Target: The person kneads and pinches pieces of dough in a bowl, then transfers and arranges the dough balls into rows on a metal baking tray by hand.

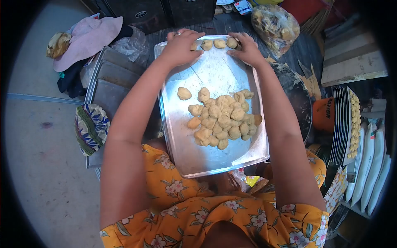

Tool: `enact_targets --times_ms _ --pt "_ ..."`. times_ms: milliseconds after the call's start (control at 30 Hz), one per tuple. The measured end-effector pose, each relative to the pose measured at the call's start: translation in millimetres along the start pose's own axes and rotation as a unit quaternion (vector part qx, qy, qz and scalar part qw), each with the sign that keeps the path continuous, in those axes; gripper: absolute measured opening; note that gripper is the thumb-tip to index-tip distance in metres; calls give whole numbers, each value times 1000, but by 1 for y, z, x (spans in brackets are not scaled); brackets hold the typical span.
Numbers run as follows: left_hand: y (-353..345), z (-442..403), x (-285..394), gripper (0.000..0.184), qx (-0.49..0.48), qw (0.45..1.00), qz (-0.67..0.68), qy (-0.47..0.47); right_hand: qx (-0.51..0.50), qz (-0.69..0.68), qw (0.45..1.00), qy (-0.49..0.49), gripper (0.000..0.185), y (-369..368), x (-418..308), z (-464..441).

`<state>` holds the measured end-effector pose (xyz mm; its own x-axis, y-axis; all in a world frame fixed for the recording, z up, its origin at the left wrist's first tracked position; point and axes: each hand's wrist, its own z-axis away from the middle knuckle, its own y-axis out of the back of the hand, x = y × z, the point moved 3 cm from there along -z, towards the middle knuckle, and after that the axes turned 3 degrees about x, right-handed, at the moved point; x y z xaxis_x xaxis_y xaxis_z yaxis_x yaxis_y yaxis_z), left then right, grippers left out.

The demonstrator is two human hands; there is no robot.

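A rectangular metal tray (235,159) lies in front of me, its near edge at my lap. Four-cornered and shallow, it bears a heap of pale dough balls (223,120) in its nearer half. More dough balls (219,44) form a short row along the far rim. My left hand (182,47) curves its thumb and fingers about the ball at the row's left end, partly covering it. At the right end, my right hand (247,50) is cupped around another ball, fingers by the rim. How firmly either hand grips is hard to see.
Stacked metal trays (113,78) stand at the left, with a pink hat (89,41) and a patterned cloth cap (92,129) nearby. A filled plastic bag (276,27) sits at far right. Beyond my right arm are a round dark pan (295,93) and an orange container (324,114).
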<state>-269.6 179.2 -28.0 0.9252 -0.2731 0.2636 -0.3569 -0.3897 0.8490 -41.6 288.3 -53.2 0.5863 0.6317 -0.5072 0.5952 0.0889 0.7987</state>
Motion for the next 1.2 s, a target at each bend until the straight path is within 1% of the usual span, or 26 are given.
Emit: enact_targets --times_ms 67,167,267,300,333,367,433,467,500,567,600,633,667,700,767,867,900,967,1000,1067,1100,1133,1167,1200 --pt "9 6 -12 46 -35 999 13 -1 -42 -12 998 -44 47 -1 17 2" --pt "12 12 -19 50 -120 991 -27 42 -10 26 1000 1 48 -7 24 1" --pt "-3 13 -25 51 -87 995 -42 33 84 138 986 47 48 11 -16 13" --pt "-6 13 -25 48 -70 997 -29 25 9 46 999 24 49 12 -32 16" --pt "-8 11 -24 46 -53 998 -17 17 -67 -46 997 0 49 12 -51 20" --pt "-9 12 -24 43 -36 999 -4 9 -142 -136 980 -25 50 8 -69 30" --pt "2 12 -17 42 15 1000 -15 -9 -235 -201 949 53 48 -5 -117 61" --pt "12 10 -12 41 40 999 -21 -20 -253 -138 950 120 46 -11 -131 72" --pt "21 8 -9 41 -27 999 -17 6 -267 -74 943 186 43 -18 -139 80" --pt "51 10 2 42 -162 985 -11 60 -287 -70 947 127 37 -25 -127 77" --pt "66 18 20 44 -263 962 3 69 -287 -70 951 93 36 -22 -114 70" --pt "70 32 33 47 -349 935 30 51 -287 -71 954 59 35 -19 -104 66" --pt "73 43 50 49 -427 902 37 53 -184 -76 980 31 36 -12 -100 61" --pt "51 61 45 50 -449 893 36 -15 -114 -60 992 -6 38 -12 -92 52" --pt "46 62 51 44 -451 892 5 20 -62 -62 993 -74 36 -13 -87 36" --pt "35 53 28 36 -350 935 14 52 14 -112 993 -17 32 -30 -96 26" --pt "35 48 19 33 -272 960 5 61 -1 -121 992 21 30 -34 -97 25" --pt "31 43 4 33 -195 976 2 101 -27 -138 985 97 27 -39 -103 25" --pt "33 42 2 34 -167 981 -10 98 -25 -108 987 114 31 -40 -100 29" --pt "35 40 0 34 -109 989 -32 94 -25 -103 988 111 33 -19 -122 47" --pt "35 38 3 34 -81 994 -33 58 -27 -99 989 110 35 -7 -135 61" --pt "35 37 7 34 -54 998 -34 22 -128 -143 975 111 35 -4 -150 80" --pt "33 37 13 33 -30 999 -33 -16 -227 -186 950 105 35 -4 -162 100" --pt "27 38 20 33 -26 998 -31 -49 -250 -134 949 139 36 -4 -166 113"
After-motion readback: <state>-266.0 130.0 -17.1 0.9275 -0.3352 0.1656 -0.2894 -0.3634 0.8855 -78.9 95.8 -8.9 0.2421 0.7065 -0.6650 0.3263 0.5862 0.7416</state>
